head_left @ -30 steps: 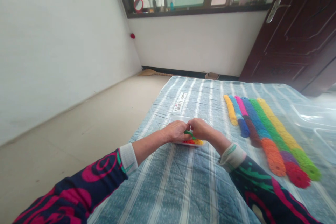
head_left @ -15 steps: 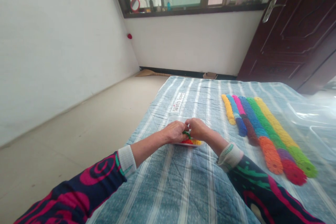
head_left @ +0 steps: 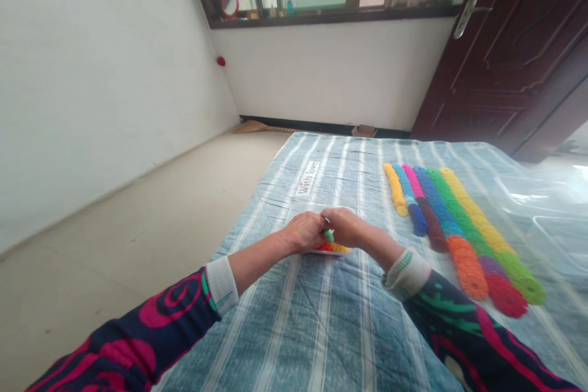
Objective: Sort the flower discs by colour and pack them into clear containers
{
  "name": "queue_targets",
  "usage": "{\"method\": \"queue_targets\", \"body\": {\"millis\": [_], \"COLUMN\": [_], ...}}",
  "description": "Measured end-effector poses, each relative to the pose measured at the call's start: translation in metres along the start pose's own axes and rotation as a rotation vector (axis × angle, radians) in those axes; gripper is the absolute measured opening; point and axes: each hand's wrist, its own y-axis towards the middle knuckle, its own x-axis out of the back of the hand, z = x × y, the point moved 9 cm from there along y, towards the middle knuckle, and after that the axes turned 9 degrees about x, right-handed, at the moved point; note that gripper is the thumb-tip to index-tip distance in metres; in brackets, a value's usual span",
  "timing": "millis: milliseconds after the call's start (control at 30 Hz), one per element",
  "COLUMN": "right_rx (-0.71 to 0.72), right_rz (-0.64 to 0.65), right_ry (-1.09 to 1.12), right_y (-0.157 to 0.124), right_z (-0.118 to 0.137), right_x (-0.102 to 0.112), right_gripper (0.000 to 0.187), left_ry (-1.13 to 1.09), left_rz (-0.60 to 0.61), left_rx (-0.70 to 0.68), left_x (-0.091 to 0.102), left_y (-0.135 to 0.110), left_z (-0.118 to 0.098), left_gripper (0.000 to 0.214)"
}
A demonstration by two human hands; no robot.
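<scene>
My left hand [head_left: 305, 231] and my right hand [head_left: 345, 226] meet fingertip to fingertip above a shallow clear-white plastic tray [head_left: 342, 208] on the bed. Both are closed in a pinch on small green plastic discs [head_left: 329, 235], which look like notched interlocking ones; my fingers hide most of them. Below, red discs [head_left: 325, 247] and yellow discs [head_left: 340, 248] lie in the tray's near end. The rest of the tray's inside is mostly covered by my hands.
On the striped bedcover [head_left: 275, 318], several long rows of stacked notched discs, such as the yellow and lime row [head_left: 478, 214] and the orange pieces [head_left: 467, 266], lie to the right. Clear plastic containers [head_left: 558, 239] stand at the far right. A door [head_left: 496, 55] is beyond.
My right hand has turned slightly, its fingers curling closer to my left fingertips. A lighter green piece now shows between the hands. The view has shifted a little.
</scene>
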Motion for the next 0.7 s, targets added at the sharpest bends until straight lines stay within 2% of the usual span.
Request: {"method": "queue_targets", "body": {"millis": [100, 400, 600, 700], "right_rx": [0.069, 0.084, 0.109, 0.119], "right_rz": [0.001, 0.033, 0.021, 0.008], "right_ry": [-0.042, -0.079, 0.044, 0.022], "right_y": [-0.0015, -0.0088, -0.0053, -0.0027], "right_z": [0.0039, 0.0075, 0.0023, 0.0007], "right_x": [-0.0007, 0.0025, -0.0041, -0.0040], "right_gripper": [0.020, 0.022, 0.025, 0.022], "left_ry": [0.010, -0.035, -0.106, -0.128], "left_rz": [0.003, 0.035, 0.020, 0.023], "left_rx": [-0.010, -0.032, -0.094, -0.118], "left_x": [0.0026, 0.0017, -0.0021, -0.0052], "left_y": [-0.0032, -0.0050, -0.0057, -0.0055], "left_z": [-0.0029, -0.0031, -0.0012, 0.0002], "left_gripper": [0.021, 0.018, 0.028, 0.031]}}
